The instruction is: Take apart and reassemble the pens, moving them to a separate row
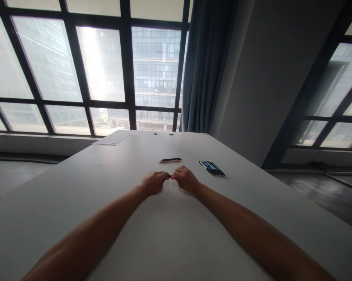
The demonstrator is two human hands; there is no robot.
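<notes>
Both arms stretched forward over a pale table [111, 203], hands meeting near its middle. Left hand [152, 182] and right hand [185, 179] both curled closed, fingers tucked, knuckles up, each pinching one end of a small dark pen [170, 176]; only a short stretch of it shows in the gap between the two hands, low against the tabletop. Just beyond the hands, a pair of pens [170, 160] lying side by side, one dark, one reddish, apart from the hands. To the right, near the right hand but not touching, a loose bunch of pens [212, 168], dark, blue and green. Far end of table: a sheet of paper [117, 137] near the window.
</notes>
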